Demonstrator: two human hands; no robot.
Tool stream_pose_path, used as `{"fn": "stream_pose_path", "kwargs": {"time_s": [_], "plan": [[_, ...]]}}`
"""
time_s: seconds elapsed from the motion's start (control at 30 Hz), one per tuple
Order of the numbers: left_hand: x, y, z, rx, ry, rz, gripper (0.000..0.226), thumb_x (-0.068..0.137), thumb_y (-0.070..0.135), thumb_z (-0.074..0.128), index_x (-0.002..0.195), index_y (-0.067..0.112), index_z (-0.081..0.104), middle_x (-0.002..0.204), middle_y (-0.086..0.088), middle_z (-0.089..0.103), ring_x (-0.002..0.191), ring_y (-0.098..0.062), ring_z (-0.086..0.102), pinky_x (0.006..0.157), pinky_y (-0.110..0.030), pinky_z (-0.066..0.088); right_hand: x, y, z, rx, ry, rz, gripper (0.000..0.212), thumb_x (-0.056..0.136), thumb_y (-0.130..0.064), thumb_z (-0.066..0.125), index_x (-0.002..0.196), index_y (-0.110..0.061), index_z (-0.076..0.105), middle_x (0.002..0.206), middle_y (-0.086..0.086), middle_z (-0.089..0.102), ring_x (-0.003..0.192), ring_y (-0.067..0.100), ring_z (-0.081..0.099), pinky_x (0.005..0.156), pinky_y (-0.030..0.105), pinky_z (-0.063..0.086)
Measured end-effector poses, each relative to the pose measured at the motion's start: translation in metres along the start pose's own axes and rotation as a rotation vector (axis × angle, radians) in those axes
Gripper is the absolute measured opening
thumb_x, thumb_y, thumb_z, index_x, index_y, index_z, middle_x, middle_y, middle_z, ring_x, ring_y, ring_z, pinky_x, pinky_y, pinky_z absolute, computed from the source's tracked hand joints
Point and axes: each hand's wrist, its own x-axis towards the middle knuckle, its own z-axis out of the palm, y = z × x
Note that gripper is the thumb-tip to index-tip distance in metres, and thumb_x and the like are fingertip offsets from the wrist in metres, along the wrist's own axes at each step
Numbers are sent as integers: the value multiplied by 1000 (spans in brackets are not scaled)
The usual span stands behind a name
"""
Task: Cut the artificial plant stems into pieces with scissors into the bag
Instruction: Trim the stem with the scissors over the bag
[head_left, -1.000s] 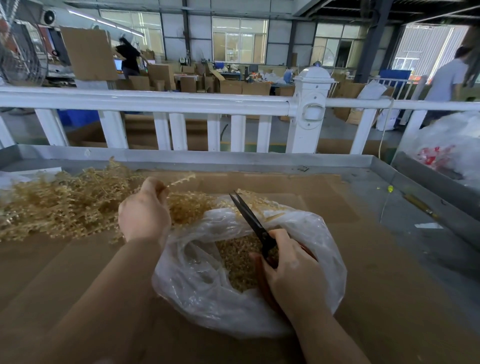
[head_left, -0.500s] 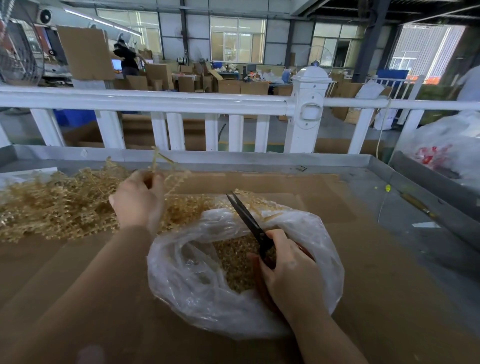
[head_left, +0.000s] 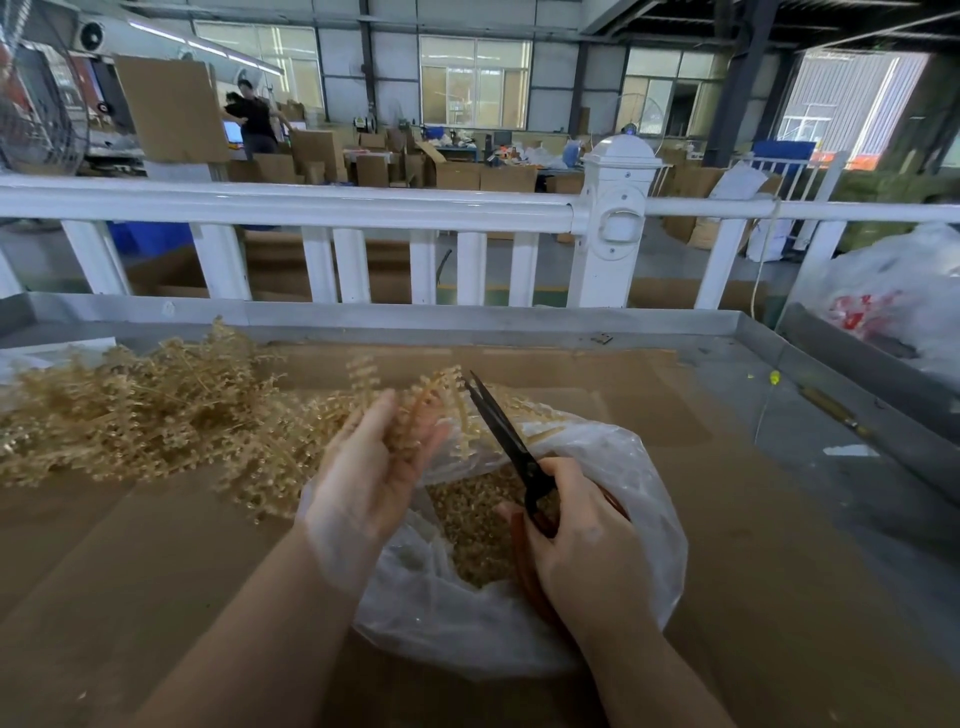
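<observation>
A pile of golden artificial plant stems (head_left: 130, 415) lies on the left of the cardboard-covered table. My left hand (head_left: 374, 467) holds a small bunch of stems (head_left: 426, 410) above the mouth of the clear plastic bag (head_left: 623, 467), palm turned up with the fingers loosely around them. Cut golden pieces (head_left: 478, 530) fill the bag's bottom. My right hand (head_left: 582, 545) grips the red handles of the black-bladed scissors (head_left: 498, 431). The blades point up and left, close together, just right of the held stems.
Brown cardboard (head_left: 753, 519) covers the metal-rimmed table (head_left: 519, 317). A white railing (head_left: 311, 208) runs behind it. A large clear bag with red items (head_left: 893, 296) sits at the right. Boxes and a person stand far back.
My left hand has lifted a bunch of stems from the pile and carried it right, over the bag and next to the scissor blades. My right hand with the scissors has stayed in place.
</observation>
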Motion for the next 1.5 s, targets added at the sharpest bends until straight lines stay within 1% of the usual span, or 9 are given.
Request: {"fn": "stream_pose_path", "kwargs": {"time_s": [0.17,0.3,0.47,0.6,0.7,0.77,0.93,1.3,1.5], "plan": [[-7,-7,-8,177,-105,-112,38,88,-4,49,126,-3,47,103,-23,70,85,-26,72,71,-39,60,0,1,2,-30,-33,-4,33,78,-27,77,105,-15,61,81,-3,66,75,14,65,60,27,55],[-8,6,-17,284,-191,-279,34,74,20,62,103,2,63,107,-22,70,97,-33,69,84,-44,53,0,2,2,-23,-38,-12,34,79,-28,76,107,-14,62,84,-2,67,77,14,66,63,29,56],[-3,-4,-15,419,-119,-225,22,67,22,69,83,7,72,94,-14,74,83,-22,73,70,-33,56,0,2,2,-14,-40,-10,33,80,-26,75,108,-15,61,84,-3,66,78,15,65,64,32,56],[-1,-19,-15,324,-19,-87,13,58,0,70,52,9,63,74,-15,72,65,-19,71,62,-29,60,0,2,1,-6,-36,-9,33,80,-24,75,108,-14,61,86,-2,67,79,15,66,65,31,57],[-2,-28,-18,303,7,-17,28,53,-7,69,61,12,50,73,-12,71,67,-21,72,55,-31,57,0,1,0,0,-34,-8,34,81,-28,75,110,-13,62,86,-3,67,79,13,65,67,28,56],[-4,-32,-19,331,7,4,29,50,-9,70,68,11,58,75,-11,72,71,-24,73,56,-34,56,1,1,0,12,-31,-7,34,82,-29,74,110,-13,62,87,-4,67,80,12,64,68,28,56],[-6,-36,-24,338,93,27,57,65,-19,68,114,6,53,104,-21,68,94,-36,68,73,-46,56,1,1,1,13,8,-16,35,79,-31,76,106,-12,63,86,-4,68,79,11,65,67,26,55],[-5,-46,-27,390,-15,130,19,91,0,56,104,13,52,89,-12,70,71,-21,71,58,-28,58,0,3,3,13,11,-12,37,78,-29,78,107,-11,64,88,-3,69,80,12,66,69,24,56],[-3,-49,-27,417,37,168,51,89,4,61,131,20,38,103,-13,69,89,-26,71,78,-45,59,-1,3,3,13,1,-13,39,79,-32,76,109,-10,64,90,-2,69,82,12,66,72,23,55]]}}
